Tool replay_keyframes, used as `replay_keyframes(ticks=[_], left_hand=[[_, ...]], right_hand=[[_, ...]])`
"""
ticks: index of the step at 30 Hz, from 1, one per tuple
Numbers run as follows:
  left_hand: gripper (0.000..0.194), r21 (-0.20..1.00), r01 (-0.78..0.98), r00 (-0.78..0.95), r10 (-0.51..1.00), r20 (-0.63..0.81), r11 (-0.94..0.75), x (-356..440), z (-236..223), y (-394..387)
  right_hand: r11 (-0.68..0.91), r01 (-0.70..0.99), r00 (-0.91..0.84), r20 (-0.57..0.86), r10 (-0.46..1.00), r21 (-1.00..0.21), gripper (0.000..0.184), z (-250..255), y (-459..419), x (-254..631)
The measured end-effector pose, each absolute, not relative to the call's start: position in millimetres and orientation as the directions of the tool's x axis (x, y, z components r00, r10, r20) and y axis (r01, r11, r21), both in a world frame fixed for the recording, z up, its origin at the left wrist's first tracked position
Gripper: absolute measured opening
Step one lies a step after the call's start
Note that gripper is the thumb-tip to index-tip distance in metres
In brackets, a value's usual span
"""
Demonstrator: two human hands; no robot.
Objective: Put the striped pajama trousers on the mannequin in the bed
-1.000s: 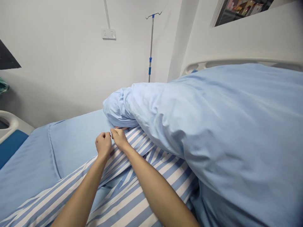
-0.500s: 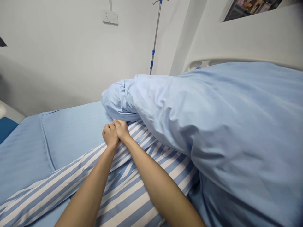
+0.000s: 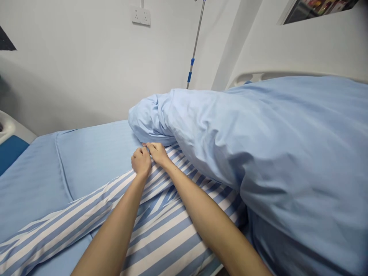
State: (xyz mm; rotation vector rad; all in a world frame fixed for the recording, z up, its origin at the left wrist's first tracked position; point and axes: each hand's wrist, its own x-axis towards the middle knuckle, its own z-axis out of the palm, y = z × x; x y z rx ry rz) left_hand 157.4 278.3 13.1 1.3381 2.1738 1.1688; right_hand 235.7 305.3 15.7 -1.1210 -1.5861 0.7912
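Note:
My left hand (image 3: 141, 161) and my right hand (image 3: 157, 153) sit close together, both curled and pinching the far end of a blue-and-white striped cloth (image 3: 161, 218), which may be a pillowcase or a gown. The cloth lies across the bed under my forearms. My right fingertips touch the gathered corner of a bulky light blue duvet (image 3: 230, 149), which rises to the right. My left hand rests on the striped cloth just beside the light blue bed sheet (image 3: 92, 161).
A white bed rail with a blue panel (image 3: 11, 149) stands at the left. A white headboard (image 3: 253, 78) shows behind the duvet. On the wall are a power socket (image 3: 140, 16) and a drip stand (image 3: 195, 46), with a picture (image 3: 316, 9) above right.
My hands have moved up and to the right in the picture, closer to the duvet corner. The whole view has tilted and shifted, so the wall socket sits higher.

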Motion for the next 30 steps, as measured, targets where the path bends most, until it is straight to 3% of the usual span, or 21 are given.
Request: replay_keyframes(ticks=[6, 11, 15, 20, 22, 26, 30], left_hand=[[0.031, 0.803, 0.584, -0.428, 0.885, 0.185, 0.114, 168, 26, 286], [0.031, 0.874, 0.485, -0.484, 0.839, 0.25, 0.02, 185, 34, 296], [0.029, 0.82, 0.566, -0.465, 0.855, 0.228, 0.089, 191, 23, 290], [0.03, 0.777, 0.619, -0.406, 0.894, 0.191, 0.115, 191, 18, 284], [0.029, 0.772, 0.626, -0.403, 0.895, 0.192, 0.116, 191, 18, 285], [0.028, 0.8, 0.592, -0.417, 0.886, 0.2, 0.099, 191, 19, 291], [0.028, 0.875, 0.483, -0.394, 0.891, 0.226, -0.008, 198, 26, 303]], right_hand=[[0.363, 0.092, -0.019, 0.363, 0.932, -0.927, 0.035, 9, 309, 241], [0.316, -0.074, 0.024, 0.315, 0.949, -0.946, 0.033, 10, 316, 245], [0.322, -0.005, 0.116, 0.319, 0.941, -0.947, 0.037, 14, 315, 247], [0.467, 0.387, 0.137, 0.551, 0.823, -0.795, 0.038, 26, 306, 255], [0.447, 0.467, 0.118, 0.555, 0.824, -0.763, 0.038, 24, 307, 259], [0.377, 0.433, 0.102, 0.459, 0.882, -0.819, 0.04, 12, 316, 263], [0.381, 0.259, 0.126, 0.422, 0.898, -0.888, 0.037, 9, 323, 264]])
